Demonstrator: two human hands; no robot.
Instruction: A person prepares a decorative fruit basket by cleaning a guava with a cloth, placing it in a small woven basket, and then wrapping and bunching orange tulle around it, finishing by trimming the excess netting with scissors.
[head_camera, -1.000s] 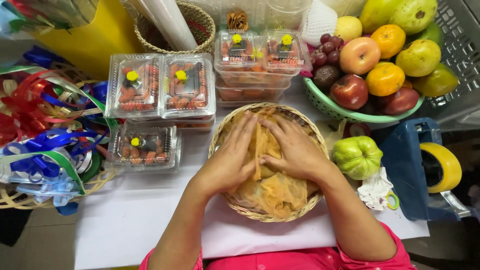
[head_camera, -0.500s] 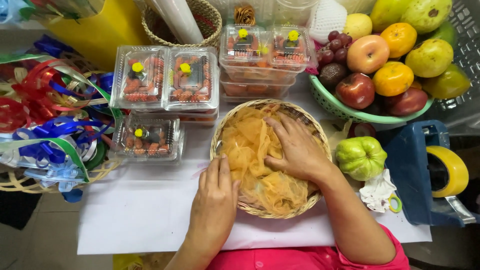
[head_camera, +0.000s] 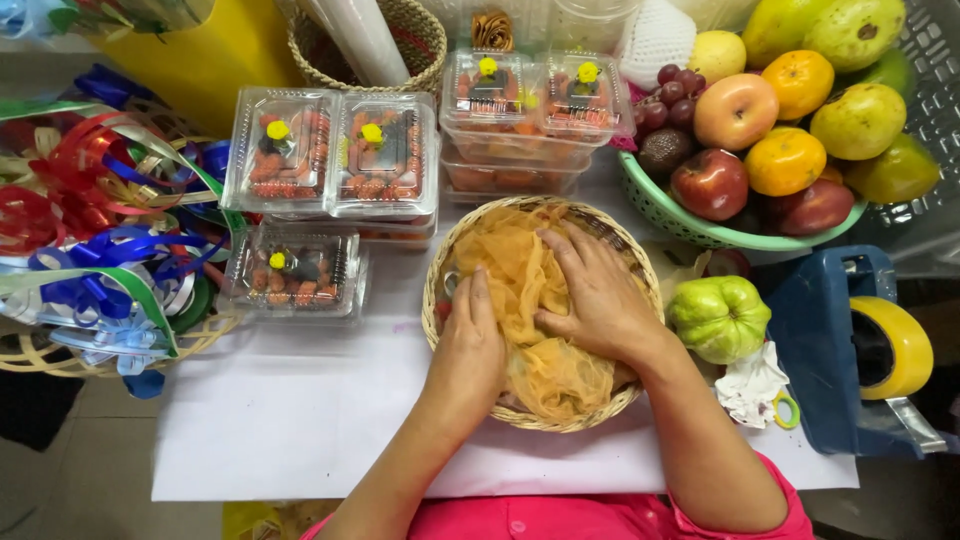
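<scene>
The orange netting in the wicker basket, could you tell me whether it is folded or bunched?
Bunched: the orange netting lies crumpled in loose folds inside the basket.

clear clamshell boxes (head_camera: 330, 155), yellow stickers, behind basket (head_camera: 440, 300)

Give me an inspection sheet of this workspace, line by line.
Surface: white paper sheet over the table.
Job's things: round wicker basket lined with orange netting.
Clutter: clear fruit boxes, green bowl of fruit, a green fruit, ribbon bows, blue tape dispenser.
Grippers: left hand and right hand press flat on the netting.
Cables: nothing seen.
Surroundings: second wicker basket holding a white roll.
</scene>
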